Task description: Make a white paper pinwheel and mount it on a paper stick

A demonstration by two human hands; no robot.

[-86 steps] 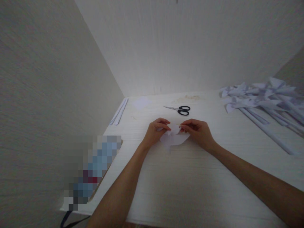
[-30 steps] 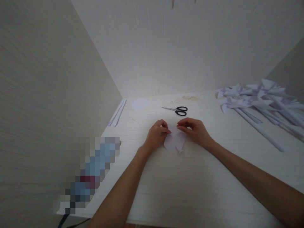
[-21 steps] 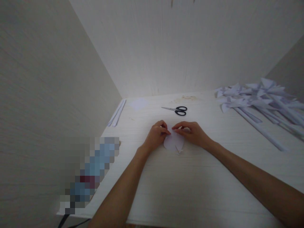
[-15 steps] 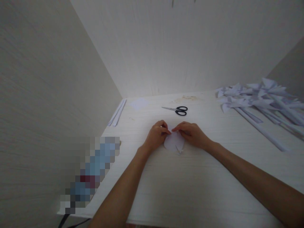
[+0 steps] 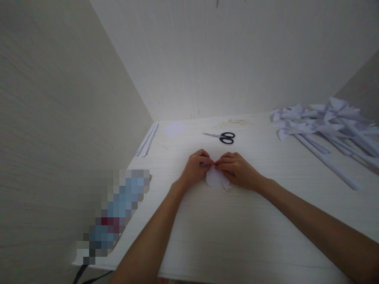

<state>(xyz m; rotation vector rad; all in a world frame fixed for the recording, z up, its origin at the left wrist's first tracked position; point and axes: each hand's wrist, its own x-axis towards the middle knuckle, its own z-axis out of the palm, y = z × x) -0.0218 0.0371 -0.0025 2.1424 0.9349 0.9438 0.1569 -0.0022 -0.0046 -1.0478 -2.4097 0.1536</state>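
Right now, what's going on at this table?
A person works a small white paper piece on the white table with both bare hands. The left hand and right hand pinch its top edge, fingertips nearly meeting. Black-handled scissors lie untouched behind the hands, paper strips by the left wall, and a pile of paper pinwheels lies to the right.

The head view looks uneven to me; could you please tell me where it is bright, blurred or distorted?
Head view: brightest along the table far edge; pixelated block at lower left; pinwheels soft near the right edge; both hands fairly sharp.
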